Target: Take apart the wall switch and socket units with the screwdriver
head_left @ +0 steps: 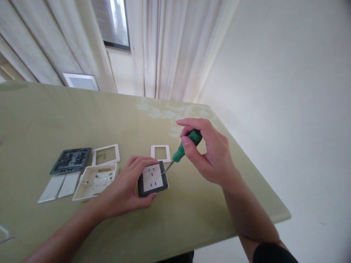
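Observation:
My left hand (131, 184) grips a wall socket (153, 178) by its left side, fingers along the top edge and thumb at the bottom. The socket has a white slotted face set in a dark frame, and a white edge shows beneath it at the right. In my right hand (210, 153) is a green screwdriver (181, 151) with a black end, held tilted. Its metal shaft points down-left, and the tip meets the screw spot on the socket's right side. Just behind the socket lies a white rectangular cover frame (167, 154).
Left of my hands lie a white mounting box (79, 190), a dark switch back (59, 160), two white panels (52, 188) and another white frame (117, 151) with small screws inside it. The pale green table (192, 226) ends near a wall (287, 109) at the right.

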Tool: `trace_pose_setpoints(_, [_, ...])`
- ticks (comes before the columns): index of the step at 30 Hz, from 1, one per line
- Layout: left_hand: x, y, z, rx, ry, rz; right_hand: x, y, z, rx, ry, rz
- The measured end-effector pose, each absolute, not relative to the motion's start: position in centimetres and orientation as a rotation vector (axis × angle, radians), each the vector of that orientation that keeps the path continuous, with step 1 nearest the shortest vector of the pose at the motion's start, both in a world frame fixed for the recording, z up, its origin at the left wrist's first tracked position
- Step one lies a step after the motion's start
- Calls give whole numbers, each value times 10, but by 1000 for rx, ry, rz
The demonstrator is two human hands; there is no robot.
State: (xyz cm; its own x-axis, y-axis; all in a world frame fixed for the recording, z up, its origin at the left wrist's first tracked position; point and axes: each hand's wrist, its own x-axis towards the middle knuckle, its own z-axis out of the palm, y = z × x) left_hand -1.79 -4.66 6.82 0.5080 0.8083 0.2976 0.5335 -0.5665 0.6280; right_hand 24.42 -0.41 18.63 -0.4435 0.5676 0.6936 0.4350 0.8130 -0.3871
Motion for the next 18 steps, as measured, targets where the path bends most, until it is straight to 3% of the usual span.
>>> trace_pose_setpoints(18, [-10,-51,58,2247,1016,718,233,8,170,-752,-2154,189])
